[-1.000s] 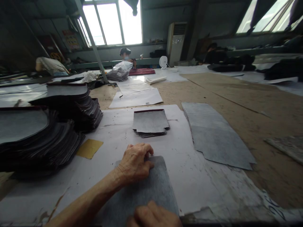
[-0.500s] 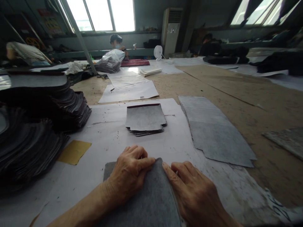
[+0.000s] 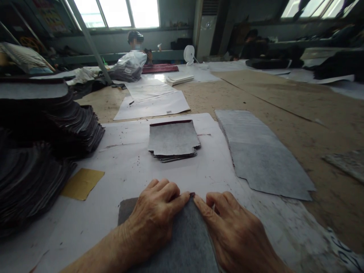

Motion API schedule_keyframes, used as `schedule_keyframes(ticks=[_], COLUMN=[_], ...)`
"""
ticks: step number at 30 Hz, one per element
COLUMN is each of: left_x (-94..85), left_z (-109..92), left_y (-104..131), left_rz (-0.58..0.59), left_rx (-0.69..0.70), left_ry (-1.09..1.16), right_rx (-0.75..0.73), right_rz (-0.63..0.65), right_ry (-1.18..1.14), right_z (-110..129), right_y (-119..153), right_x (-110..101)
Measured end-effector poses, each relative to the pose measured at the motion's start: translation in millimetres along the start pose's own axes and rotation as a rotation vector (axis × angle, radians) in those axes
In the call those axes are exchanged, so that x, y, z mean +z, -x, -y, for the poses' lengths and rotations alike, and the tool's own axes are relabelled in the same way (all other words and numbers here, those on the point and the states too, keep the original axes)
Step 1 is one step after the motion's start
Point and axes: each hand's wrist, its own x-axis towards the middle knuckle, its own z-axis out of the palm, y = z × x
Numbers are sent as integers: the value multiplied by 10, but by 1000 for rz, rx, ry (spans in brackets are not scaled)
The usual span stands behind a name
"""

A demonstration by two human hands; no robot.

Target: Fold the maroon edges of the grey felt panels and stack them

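At the near edge of the tabletop (image 3: pixel 256 89), left fingers (image 3: pixel 182 201) and right fingers (image 3: pixel 199 204), nearly closed, pinch a gray fabric piece's (image 3: pixel 189 239) dark corner between them.

"And where's this one looking from?"

"Up on the person's head, facing forward and down, the left hand (image 3: pixel 155 218) and right hand (image 3: pixel 239 227) close below at the near side!"

"How deep does it see?"

"Right over the table (image 3: pixel 270 93), out to the far-left window (image 3: pixel 116 13) and far-right window (image 3: pixel 315 8)!"
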Motion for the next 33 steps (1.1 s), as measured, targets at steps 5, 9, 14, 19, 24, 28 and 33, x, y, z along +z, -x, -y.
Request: schedule_keyframes(ticks=[5, 9, 14, 19, 24, 28, 33], left_x=[-10, -14, -16, -15, -10, -28, -117], left_z=[-52, -65, -72, -73, -69, -69, -7], left_y=[8, 3, 6, 1, 9, 34, 91], left_rz=[35, 41, 57, 37, 22, -40, -133], left_rx=[54, 59, 59, 55, 45, 12, -23], left_ry=[-103, -118, -154, -167, -133, -77, -89], right_rx=[2, 24, 150, 21, -58, -56, -65], right_rz=[-10, -18, -102, -70, -37, -21, -7], right_ry=[-6, -39, -160, -75, 29, 57, 105], right_z=[4, -13, -79, -60, -34, -31, -15], right_y=[-18, -19, 1, -31, -53, -22, -28], right_x=[-2, -14, -31, -13, 1, -1, 18])
